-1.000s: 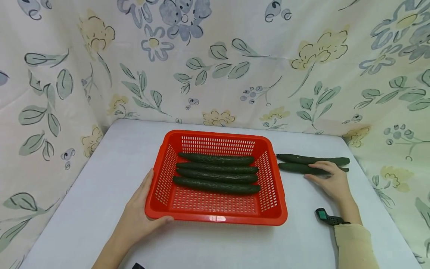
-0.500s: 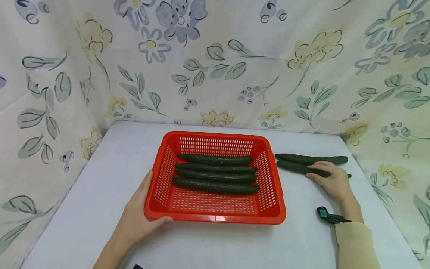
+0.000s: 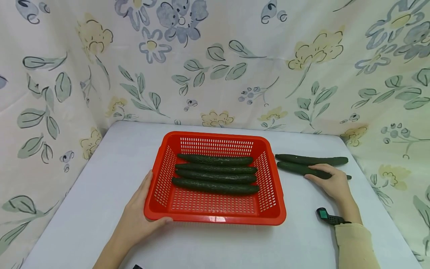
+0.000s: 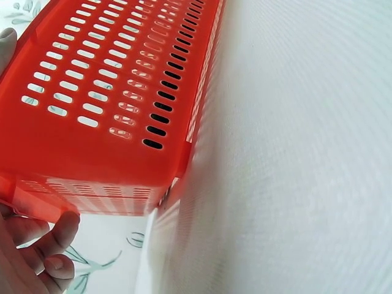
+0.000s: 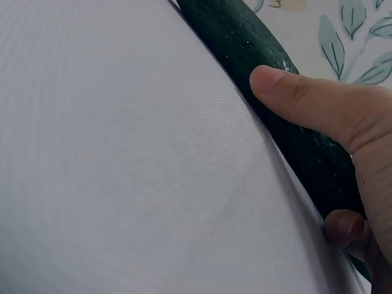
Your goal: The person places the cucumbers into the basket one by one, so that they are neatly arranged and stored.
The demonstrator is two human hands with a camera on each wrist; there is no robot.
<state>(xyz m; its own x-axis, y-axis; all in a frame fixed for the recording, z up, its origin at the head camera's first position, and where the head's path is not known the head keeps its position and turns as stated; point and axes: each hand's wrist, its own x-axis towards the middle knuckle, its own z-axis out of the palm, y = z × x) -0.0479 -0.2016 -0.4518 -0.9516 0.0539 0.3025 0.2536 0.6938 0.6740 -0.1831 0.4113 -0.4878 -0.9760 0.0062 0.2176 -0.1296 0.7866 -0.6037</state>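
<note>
The red plastic basket (image 3: 250, 219) stands mid-table with several dark green cucumbers (image 3: 215, 186) lying side by side inside. At its near left corner, my left hand (image 3: 136, 216) holds the rim, thumb along the front and fingers along the left side. In the left wrist view, curled fingertips (image 4: 64, 229) show at the basket's edge. Right of the basket, my right hand (image 3: 334, 183) grips a cucumber (image 3: 292, 167) near its right half. The right wrist view shows the thumb (image 5: 294, 92) along this cucumber and a fingertip on its other side; the remaining fingers are hidden.
Another cucumber (image 3: 326, 161) lies just behind the gripped one, its left end close to the basket's right wall. White cloth covers the table (image 3: 100, 186). A floral curtain (image 3: 215, 86) hangs behind and along both sides. A dark wrist device (image 3: 330, 217) sits at the right wrist.
The gripped cucumber's right end has swung slightly toward me, away from the cucumber behind it. The left hand and basket have kept their place.
</note>
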